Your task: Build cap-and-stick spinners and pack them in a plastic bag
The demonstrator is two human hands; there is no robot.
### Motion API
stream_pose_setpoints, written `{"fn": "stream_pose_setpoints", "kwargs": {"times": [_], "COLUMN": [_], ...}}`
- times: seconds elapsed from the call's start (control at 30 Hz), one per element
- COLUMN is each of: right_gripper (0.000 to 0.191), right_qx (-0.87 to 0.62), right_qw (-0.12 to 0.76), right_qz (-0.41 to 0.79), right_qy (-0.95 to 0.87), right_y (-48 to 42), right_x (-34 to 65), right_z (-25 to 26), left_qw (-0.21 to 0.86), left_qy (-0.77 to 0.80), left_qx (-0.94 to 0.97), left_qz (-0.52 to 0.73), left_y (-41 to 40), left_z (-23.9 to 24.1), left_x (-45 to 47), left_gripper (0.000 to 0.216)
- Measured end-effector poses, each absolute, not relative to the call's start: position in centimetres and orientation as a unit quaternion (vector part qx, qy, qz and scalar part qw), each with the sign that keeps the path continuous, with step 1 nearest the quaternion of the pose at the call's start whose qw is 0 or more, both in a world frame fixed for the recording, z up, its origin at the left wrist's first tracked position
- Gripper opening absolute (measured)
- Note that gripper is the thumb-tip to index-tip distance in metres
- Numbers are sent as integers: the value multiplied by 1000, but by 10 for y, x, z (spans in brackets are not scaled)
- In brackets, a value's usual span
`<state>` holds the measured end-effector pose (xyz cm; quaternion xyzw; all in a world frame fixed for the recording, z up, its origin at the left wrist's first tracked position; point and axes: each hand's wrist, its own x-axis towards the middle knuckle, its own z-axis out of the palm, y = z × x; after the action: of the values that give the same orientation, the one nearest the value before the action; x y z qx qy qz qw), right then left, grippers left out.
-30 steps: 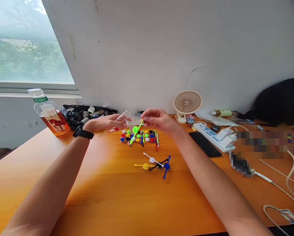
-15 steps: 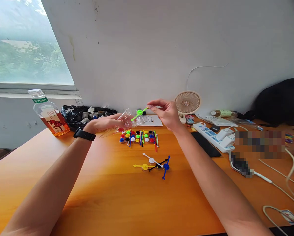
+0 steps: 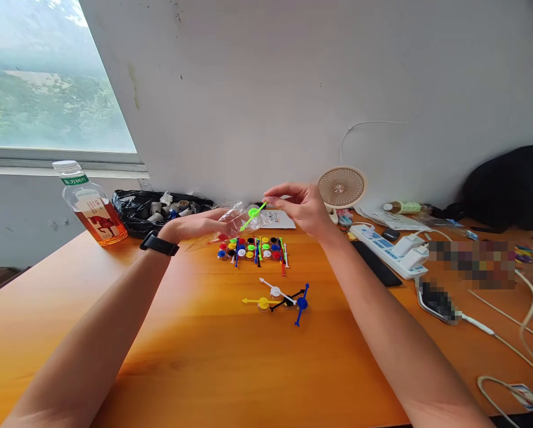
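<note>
A green spinner (image 3: 253,214) is pinched by its stick end between the thumb and fingertips of the right hand (image 3: 300,208), which is closed on it. The spinner is tilted, its disc end lowered toward a clear bag (image 3: 231,223). The bag is held above the table (image 3: 181,356) by the left hand (image 3: 195,224), whose fingers are closed on the plastic; the exact grip is partly hidden by the bag. The spinner tip appears to be at the bag mouth, though whether it is inside cannot be told.

Directly below the hands, a cluster of coloured discs and sticks (image 3: 253,248) lies on the table. Nearer the camera, four assembled spinners (image 3: 282,297) in yellow, white, black and blue lie touching one another.

A black watch (image 3: 158,244) is worn on the left wrist. At the left stand a bottle (image 3: 90,205) and a black bag (image 3: 159,208). At the right are a fan (image 3: 341,187) and a power strip (image 3: 394,249).
</note>
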<state>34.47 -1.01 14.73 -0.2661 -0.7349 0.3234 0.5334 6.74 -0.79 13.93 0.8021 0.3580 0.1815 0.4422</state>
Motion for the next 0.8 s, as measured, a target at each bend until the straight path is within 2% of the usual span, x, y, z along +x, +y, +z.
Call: {"fn": "stream_pose_setpoints", "kwargs": {"times": [0.13,0.27,0.37,0.53,0.73,0.8], "right_gripper": [29,23,21,22,48,47], "right_qx": [-306,-342,-330,-309,-301,-296], "right_qw": [480,415,367,318,276,259], "right_qz": [277,180,156,205,299,331], "right_qy": [-774,-823,-856,-873,-862,-858], "right_y": [-12,-18,-22,-24,-30,-30], "right_x": [349,343,337,333,339,343], "right_z": [148,150,149,147,154,157], "left_qw": [459,439,429,419,436,444], "left_qy": [344,360,353,360,351,343], "left_qx": [795,799,810,813,809,808], "left_qz": [199,199,189,183,177,178], "left_y": [-8,-12,-16,-17,-11,-10], "left_z": [138,141,144,144,139,138], "left_x": [67,72,76,79,77,77], "left_gripper": [59,59,60,60,53,53]}}
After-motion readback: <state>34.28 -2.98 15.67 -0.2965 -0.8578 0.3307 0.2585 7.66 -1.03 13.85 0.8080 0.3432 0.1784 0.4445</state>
